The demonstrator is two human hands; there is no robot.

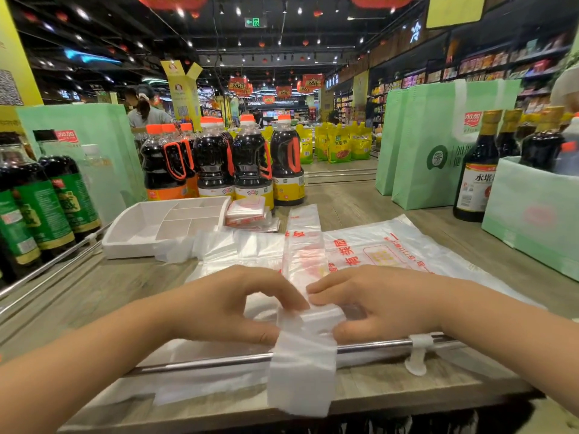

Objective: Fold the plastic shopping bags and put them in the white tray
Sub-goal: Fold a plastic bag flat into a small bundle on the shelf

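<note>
A plastic shopping bag folded into a long narrow strip runs from the far middle of the wooden shelf toward me and hangs over the front edge. My left hand and my right hand both pinch its near part, where it is being rolled or folded over. Under it lie flat white bags with red print. The white tray, divided into compartments, sits at the left and looks empty. A small stack of folded bags rests just right of the tray.
Dark sauce bottles with orange caps stand behind the tray, green-labelled bottles at the left. Green tote bags and dark bottles fill the right. A metal rail runs along the shelf's front edge.
</note>
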